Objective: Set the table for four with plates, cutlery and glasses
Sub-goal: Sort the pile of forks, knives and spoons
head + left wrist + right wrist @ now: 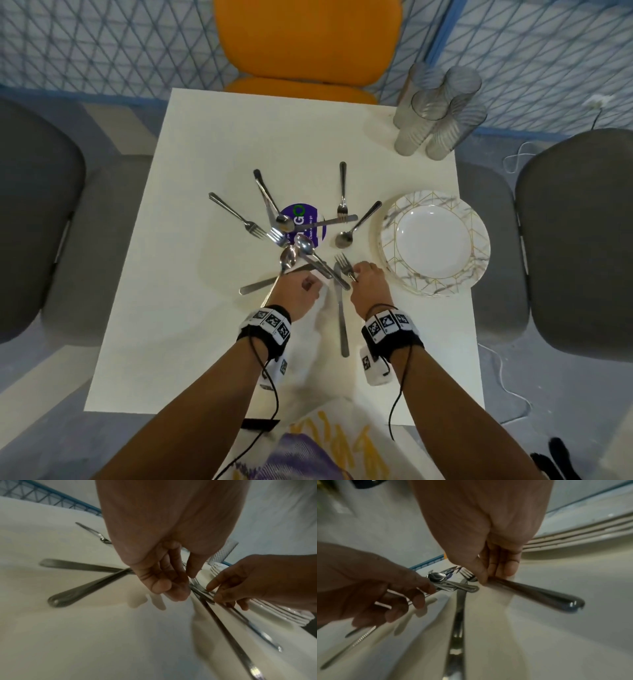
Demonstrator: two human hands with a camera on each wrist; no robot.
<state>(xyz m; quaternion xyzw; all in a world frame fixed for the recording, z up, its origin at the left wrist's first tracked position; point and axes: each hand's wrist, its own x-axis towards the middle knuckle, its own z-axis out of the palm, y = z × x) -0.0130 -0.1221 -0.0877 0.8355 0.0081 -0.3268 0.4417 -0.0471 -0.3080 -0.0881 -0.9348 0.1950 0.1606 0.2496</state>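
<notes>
Cutlery (301, 236) lies tangled mid-table beside the stacked plates (435, 241) as our right hand (368, 279) pinches a fork (534, 593) by its neck and our left hand (301, 286) curls fingers around a knife (260, 284), where, we judge, crossed handles could snag and scatter neighbouring pieces.

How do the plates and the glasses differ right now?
The plates lie flat in one stack at the table's right edge; the glasses stand upright, grouped at the far right corner. The plates are opaque white with marbled, gold-lined rims; the glasses are clear and ribbed. Neither is set out or touched by the hands.
</notes>
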